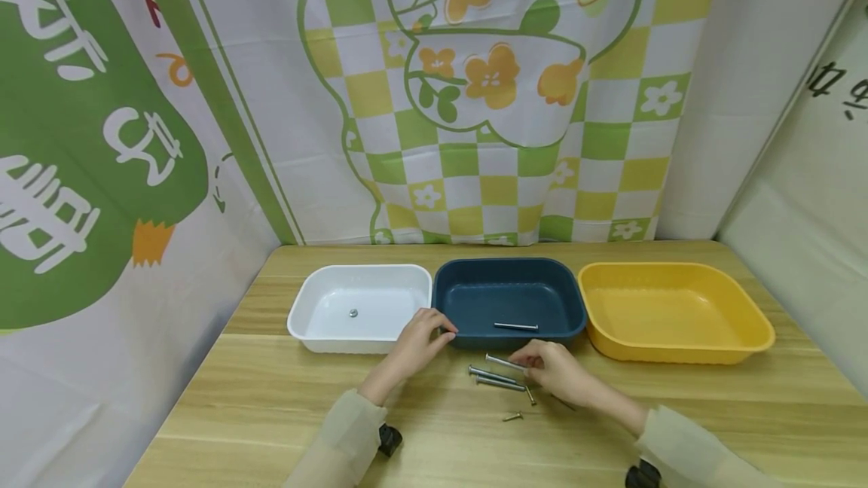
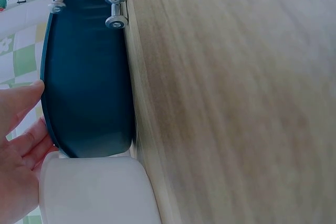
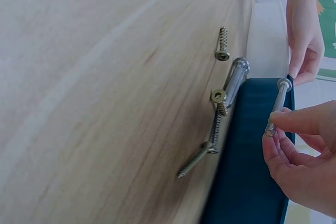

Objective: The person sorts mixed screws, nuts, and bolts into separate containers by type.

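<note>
In the head view my right hand (image 1: pixel 556 371) pinches a long silver bolt (image 1: pixel 503 361) between thumb and fingertips. It is just in front of the dark blue tray (image 1: pixel 508 266), with the flat head pointing left. The right wrist view shows the threaded end of this bolt (image 3: pixel 281 100) between thumb and fingers. My left hand (image 1: pixel 417 341) holds the blue tray's front left rim, thumb and fingers on either side of it. Below the right hand, long bolts (image 1: pixel 498 382) and brass-coloured screws (image 1: pixel 513 416) lie on the table. One long bolt (image 1: pixel 515 326) rests inside the blue tray.
To the left stands a white tray (image 1: pixel 359 270) with a small metal piece (image 1: pixel 353 313) inside. A yellow tray (image 1: pixel 678 352) stands at the right, close against the blue one. Patterned cloth (image 1: pixel 502 194) hangs behind the wooden table (image 1: pixel 237 428).
</note>
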`<act>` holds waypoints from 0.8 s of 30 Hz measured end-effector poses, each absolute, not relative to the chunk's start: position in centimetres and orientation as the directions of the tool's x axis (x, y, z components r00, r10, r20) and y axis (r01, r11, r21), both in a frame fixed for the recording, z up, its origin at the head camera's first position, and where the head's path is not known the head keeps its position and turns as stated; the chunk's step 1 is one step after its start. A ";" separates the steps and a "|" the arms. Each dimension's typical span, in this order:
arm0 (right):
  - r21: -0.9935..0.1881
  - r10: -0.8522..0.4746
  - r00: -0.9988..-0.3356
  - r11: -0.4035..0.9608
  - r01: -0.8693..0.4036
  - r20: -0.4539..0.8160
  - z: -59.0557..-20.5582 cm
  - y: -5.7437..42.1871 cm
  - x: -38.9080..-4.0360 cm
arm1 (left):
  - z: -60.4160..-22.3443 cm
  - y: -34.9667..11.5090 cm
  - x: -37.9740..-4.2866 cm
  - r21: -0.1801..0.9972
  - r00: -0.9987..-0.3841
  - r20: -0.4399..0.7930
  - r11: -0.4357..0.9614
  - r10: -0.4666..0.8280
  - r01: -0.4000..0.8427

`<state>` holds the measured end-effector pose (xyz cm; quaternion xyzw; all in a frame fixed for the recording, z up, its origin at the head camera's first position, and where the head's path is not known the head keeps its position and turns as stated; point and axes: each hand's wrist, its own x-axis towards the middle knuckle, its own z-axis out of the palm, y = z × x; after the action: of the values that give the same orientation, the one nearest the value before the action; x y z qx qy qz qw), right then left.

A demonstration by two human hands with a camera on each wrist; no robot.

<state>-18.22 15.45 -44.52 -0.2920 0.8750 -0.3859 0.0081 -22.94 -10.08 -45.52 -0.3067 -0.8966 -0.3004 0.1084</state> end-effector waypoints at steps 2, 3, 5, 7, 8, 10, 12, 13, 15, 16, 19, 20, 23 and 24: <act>-0.685 -0.512 -0.834 0.532 -0.498 0.208 -44.3 15.4 -18.1 | -45.5 -10.1 -22.9 0.472 -0.787 0.380 0.630 0.485 0.616; -0.686 -0.509 -0.835 0.531 -0.497 0.210 -44.2 15.4 -18.1 | -45.5 -10.1 -22.9 0.473 -0.787 0.380 0.629 0.486 0.617; -0.686 -0.507 -0.833 0.527 -0.502 0.220 -44.0 15.4 -18.0 | -45.4 -10.1 -22.9 0.473 -0.786 0.380 0.628 0.488 0.619; -0.681 -0.506 -0.829 0.522 -0.513 0.236 -43.8 15.4 -18.0 | -45.4 -10.1 -22.9 0.473 -0.785 0.380 0.627 0.489 0.619; -0.681 -0.507 -0.828 0.520 -0.516 0.240 -43.6 15.4 -18.0 | -45.4 -10.1 -22.9 0.473 -0.786 0.379 0.627 0.489 0.619; -0.676 -0.506 -0.827 0.521 -0.521 0.246 -43.4 15.4 -17.9 | -45.4 -10.1 -22.9 0.473 -0.786 0.378 0.628 0.490 0.619; -0.674 -0.504 -0.828 0.526 -0.519 0.244 -43.2 15.5 -17.9 | -45.4 -10.1 -22.9 0.473 -0.787 0.375 0.629 0.490 0.617; -0.675 -0.503 -0.830 0.528 -0.515 0.239 -43.2 15.5 -17.9 | -45.4 -10.1 -22.9 0.473 -0.787 0.373 0.629 0.491 0.616; -0.676 -0.499 -0.835 0.534 -0.508 0.233 -43.1 15.5 -17.9 | -45.3 -10.1 -22.9 0.476 -0.789 0.369 0.630 0.491 0.614; -0.677 -0.496 -0.837 0.537 -0.504 0.229 -43.0 15.6 -17.9 | -45.3 -10.1 -22.9 0.476 -0.789 0.369 0.630 0.491 0.614; -0.677 -0.490 -0.843 0.545 -0.494 0.222 -42.9 15.6 -18.0 | -45.3 -10.1 -22.9 0.474 -0.787 0.372 0.628 0.492 0.617; -0.677 -0.487 -0.844 0.547 -0.494 0.222 -42.9 15.7 -18.0 | -45.3 -10.1 -22.9 0.473 -0.785 0.374 0.627 0.493 0.619; -0.675 -0.487 -0.845 0.548 -0.493 0.221 -42.7 15.7 -18.0 | -45.3 -10.1 -22.9 0.471 -0.782 0.380 0.624 0.494 0.623; -0.676 -0.487 -0.844 0.547 -0.494 0.222 -42.6 15.7 -18.1 | -45.3 -10.1 -22.9 0.471 -0.783 0.379 0.625 0.494 0.623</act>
<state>-18.06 15.71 -42.56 -0.2788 0.8795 -0.3857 -0.0040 -22.87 -10.10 -45.32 -0.3118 -0.8950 -0.3003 0.1072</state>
